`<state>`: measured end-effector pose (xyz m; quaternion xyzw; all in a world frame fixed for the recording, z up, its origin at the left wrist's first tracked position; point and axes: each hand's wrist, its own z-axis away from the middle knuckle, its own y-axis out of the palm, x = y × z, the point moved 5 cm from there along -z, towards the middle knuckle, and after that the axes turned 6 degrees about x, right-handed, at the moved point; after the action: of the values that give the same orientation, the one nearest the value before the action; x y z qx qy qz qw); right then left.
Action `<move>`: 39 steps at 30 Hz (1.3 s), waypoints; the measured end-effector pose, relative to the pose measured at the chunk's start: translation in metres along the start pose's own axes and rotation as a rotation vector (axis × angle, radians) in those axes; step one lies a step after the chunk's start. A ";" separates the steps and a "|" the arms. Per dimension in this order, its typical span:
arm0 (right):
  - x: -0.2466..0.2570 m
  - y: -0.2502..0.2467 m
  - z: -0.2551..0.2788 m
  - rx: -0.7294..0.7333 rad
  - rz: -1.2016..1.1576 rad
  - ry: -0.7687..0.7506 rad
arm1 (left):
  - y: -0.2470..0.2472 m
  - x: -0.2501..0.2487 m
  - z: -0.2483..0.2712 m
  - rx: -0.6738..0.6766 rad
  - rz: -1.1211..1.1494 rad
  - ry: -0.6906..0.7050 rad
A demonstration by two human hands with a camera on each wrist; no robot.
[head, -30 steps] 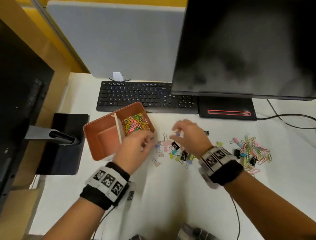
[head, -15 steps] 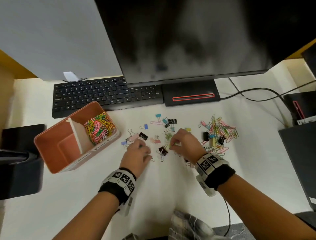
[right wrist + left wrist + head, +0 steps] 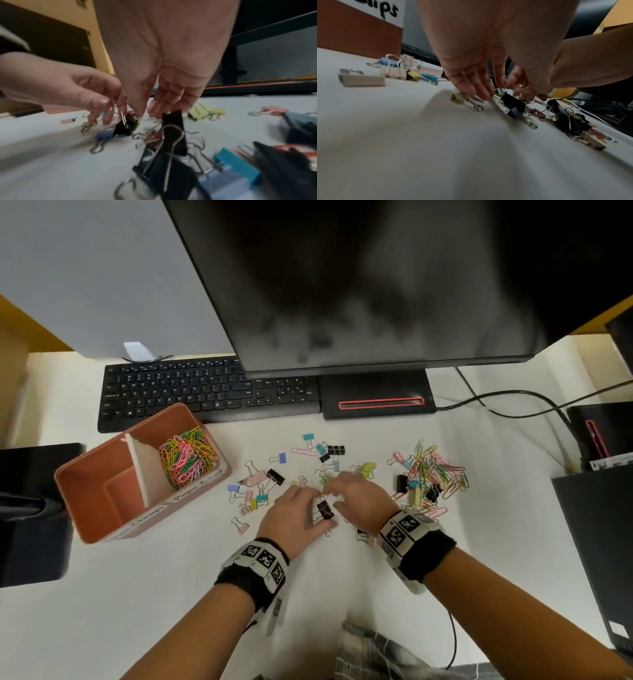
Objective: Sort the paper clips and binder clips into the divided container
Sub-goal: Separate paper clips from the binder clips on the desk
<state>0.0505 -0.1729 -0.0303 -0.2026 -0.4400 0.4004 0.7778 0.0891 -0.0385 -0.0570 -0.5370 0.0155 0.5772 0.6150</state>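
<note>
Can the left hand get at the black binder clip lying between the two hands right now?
Probably yes. The left hand is already down at the black binder clip, fingers reaching it, nothing lying over it. The right hand crowds the clip's other side, and small clips lie close around.

Office desk, monitor [image 3: 376, 285], keyboard [image 3: 205, 392], grey partition [image 3: 102, 268]

Dim warm indoor light; wrist views blurred, edges distorted.

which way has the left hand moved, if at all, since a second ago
Yes. The left hand has moved right, away from the orange container whose edge it was beside, to the black binder clip in the loose pile.
</note>
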 end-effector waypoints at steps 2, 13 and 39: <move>0.002 0.010 -0.008 0.050 0.031 -0.014 | 0.003 -0.002 -0.002 -0.018 0.002 0.011; -0.010 0.011 -0.016 0.074 0.038 -0.068 | -0.048 0.023 0.022 -0.113 -0.002 -0.016; -0.066 -0.044 0.057 -0.281 -0.278 -0.001 | -0.085 -0.050 -0.064 -0.092 -0.172 0.110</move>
<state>0.0024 -0.2542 -0.0057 -0.2462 -0.5155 0.2238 0.7896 0.1727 -0.0953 0.0026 -0.5950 -0.0235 0.4920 0.6351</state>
